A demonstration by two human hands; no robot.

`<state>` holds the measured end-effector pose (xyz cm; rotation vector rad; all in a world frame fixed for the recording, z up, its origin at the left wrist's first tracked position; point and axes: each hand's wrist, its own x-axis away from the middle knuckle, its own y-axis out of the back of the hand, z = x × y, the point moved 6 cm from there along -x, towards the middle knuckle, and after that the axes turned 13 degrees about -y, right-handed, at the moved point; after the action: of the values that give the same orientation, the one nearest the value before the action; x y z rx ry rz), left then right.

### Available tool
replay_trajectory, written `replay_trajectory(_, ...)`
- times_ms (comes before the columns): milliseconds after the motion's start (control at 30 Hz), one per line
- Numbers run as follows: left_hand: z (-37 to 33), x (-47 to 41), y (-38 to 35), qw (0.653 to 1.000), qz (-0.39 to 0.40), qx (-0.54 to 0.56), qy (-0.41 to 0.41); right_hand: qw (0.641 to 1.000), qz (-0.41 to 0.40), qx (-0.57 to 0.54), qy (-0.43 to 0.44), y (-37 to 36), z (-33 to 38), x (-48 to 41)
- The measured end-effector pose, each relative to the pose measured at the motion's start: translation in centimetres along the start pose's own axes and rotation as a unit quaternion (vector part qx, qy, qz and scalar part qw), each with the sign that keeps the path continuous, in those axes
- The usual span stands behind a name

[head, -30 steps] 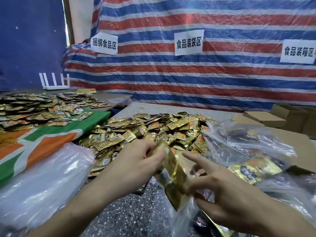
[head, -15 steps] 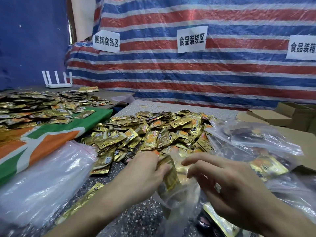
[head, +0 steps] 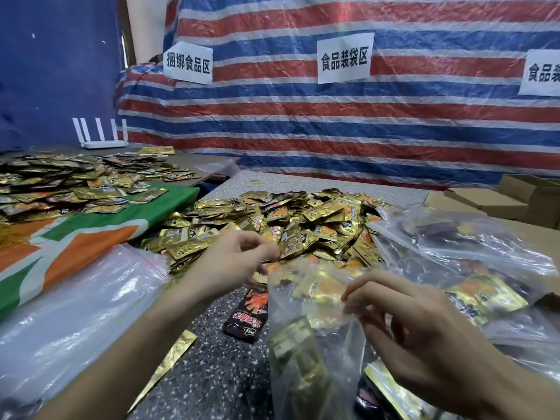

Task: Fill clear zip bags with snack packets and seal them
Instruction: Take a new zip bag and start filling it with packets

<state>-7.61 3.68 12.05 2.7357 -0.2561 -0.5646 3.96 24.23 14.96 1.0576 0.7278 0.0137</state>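
striped tarp (head: 333, 122) behind | paper signs (head: 345, 57) on it | white router (head: 100, 137) far left | cardboard boxes (head: 500, 201) right

A crinkled clear zip bag (head: 303, 359) stands upright on the speckled desk (head: 218, 377), mouth open, with gold snack packets (head: 321, 294) inside. Behind it, a loose heap of gold packets (head: 288, 225) is spread over the desk; a black-and-red packet (head: 247, 313) lies flat just left of the bag
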Motion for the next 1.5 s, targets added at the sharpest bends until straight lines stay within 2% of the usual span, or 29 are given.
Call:
replay_trajectory(100,4.9,-2.2,2.2,0.991,-0.069,-0.106,0.03,1.0,-0.004,-0.027,-0.007,-0.3,-0.7,0.0)
replay_trajectory(167,8.3,-3.5,3.7,0.973,-0.09,-0.207,0.048,0.999,-0.007,-0.048,0.003,-0.4,-0.7,-0.1)
replay_trajectory(267,12.7,-5.1,6.3,0.918,-0.116,-0.368,0.09,0.998,-0.011,-0.067,0.009,-0.4,-0.8,-0.3)
replay_trajectory(367,15.1,-6.6,8.7,0.876,-0.144,-0.45,0.094,0.996,-0.025,-0.087,0.022,-0.3,-0.9,-0.4)
replay_trajectory(533,19.9,-8.3,10.2,0.863,-0.043,-0.46,0.206,0.996,-0.038,-0.084,0.018,-0.2,-1.1,-0.4)
replay_trajectory(733,21.4,-9.3,10.6,0.862,-0.058,-0.445,0.237,0.996,-0.035,-0.081,0.019,-0.1,-1.1,-0.4)
replay_trajectory(833,19.8,-9.1,10.6,0.889,-0.127,-0.4,0.184,0.996,-0.034,-0.079,0.017,0.2,-1.1,-0.4)
replay_trajectory(933,17.0,-8.8,10.4,0.935,-0.182,-0.284,0.111,0.995,-0.038,-0.085,0.021,0.4,-1.0,-0.3)
replay_trajectory(1033,13.4,-8.5,9.8,0.963,-0.178,-0.192,0.059,0.995,-0.039,-0.086,0.019,0.5,-0.9,-0.3)
replay_trajectory(1100,11.3,-8.0,8.9,0.982,-0.167,-0.064,0.058,0.995,-0.037,-0.088,0.019,0.4,-0.7,-0.2)
replay_trajectory(1167,9.5,-7.1,7.6,0.982,-0.126,0.099,0.097,0.995,-0.034,-0.089,0.015,0.3,-0.5,-0.2)
replay_trajectory(1233,7.8,-5.9,6.4,0.974,-0.062,0.174,0.134,0.995,-0.029,-0.09,0.004,0.3,-0.5,-0.2)
replay_trajectory(1400,3.9,-2.8,3.6,0.956,0.085,0.242,0.143,0.995,-0.013,-0.098,-0.015,0.5,-0.1,0.2)
replay_trajectory(1500,1.9,-1.5,3.2,0.962,0.117,0.218,0.114,0.996,0.003,-0.09,-0.026,0.6,0.0,0.4)
